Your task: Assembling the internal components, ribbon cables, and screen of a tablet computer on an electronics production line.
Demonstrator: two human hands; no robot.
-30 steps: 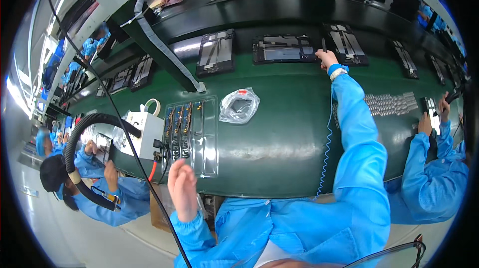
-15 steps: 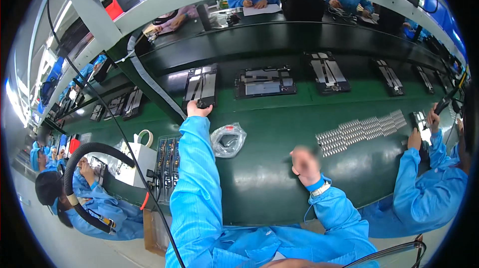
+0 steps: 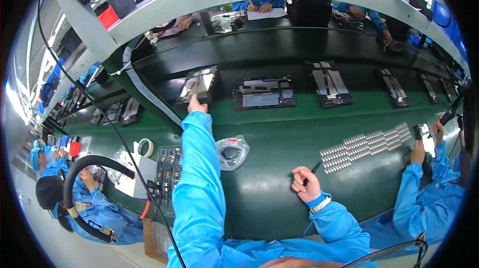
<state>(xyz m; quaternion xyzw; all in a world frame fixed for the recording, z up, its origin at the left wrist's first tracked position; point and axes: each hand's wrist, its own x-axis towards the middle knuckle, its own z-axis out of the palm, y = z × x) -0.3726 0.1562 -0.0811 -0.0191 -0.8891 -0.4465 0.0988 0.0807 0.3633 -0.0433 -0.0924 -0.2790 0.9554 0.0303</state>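
Note:
My left hand (image 3: 198, 105) reaches far forward and grips the near edge of an opened tablet (image 3: 200, 81) with its silvery inside facing up. The tablet sits slanted and a little blurred on the dark far strip of the bench; the fingertips under its edge are hidden. Over the near right part of the green bench, my right hand (image 3: 308, 185) is curled around a thin black tool (image 3: 316, 167), whose tip points up and right; its exact kind I cannot make out. A bagged coil (image 3: 233, 152) in clear plastic lies right of my left forearm.
More opened tablets (image 3: 265, 92) line the far strip. Rows of small metal parts (image 3: 364, 147) lie at right, beside a co-worker's hands (image 3: 418, 152). Left are a tray of parts (image 3: 168, 168), a tape roll (image 3: 145, 147), a white box (image 3: 135, 174), a black hose (image 3: 75, 168) and a slanted post (image 3: 149, 93).
The tablet under my left hand has turned, its far end leaning right. My right hand, blurred before, now shows clearly with the black tool. The whole view has shifted slightly.

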